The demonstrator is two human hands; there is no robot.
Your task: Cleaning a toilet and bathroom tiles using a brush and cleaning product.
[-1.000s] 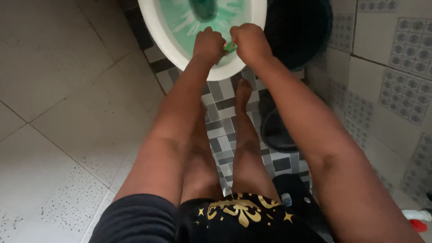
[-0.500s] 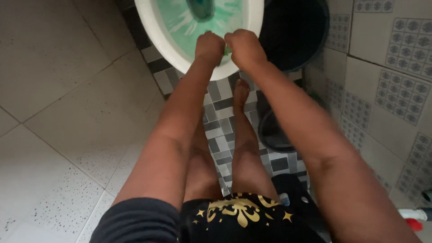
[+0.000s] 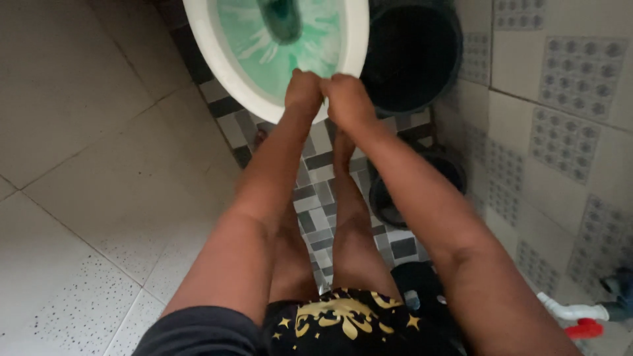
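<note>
hands: left hand (image 3: pixel 303 89) and right hand (image 3: pixel 346 99) fisted together on toilet bowl (image 3: pixel 227 82) rim, what they grip is hidden | risk: hands may slip into green cleaner (image 3: pixel 264 46), rim looks wet

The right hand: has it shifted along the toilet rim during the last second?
Yes. The right hand has slid towards the left hand along the front of the toilet rim; the two now touch, hiding the green thing seen between them earlier.

The toilet bowl (image 3: pixel 227 79) is being seen at the far middle, with both hands, the left hand (image 3: pixel 303 91) and the right hand (image 3: pixel 346 99), being held together at its near rim. A bucket (image 3: pixel 412 59) is standing just right of the bowl, and a basin (image 3: pixel 395 198) is lying nearer on the floor (image 3: pixel 99 198), right of the legs.
</note>
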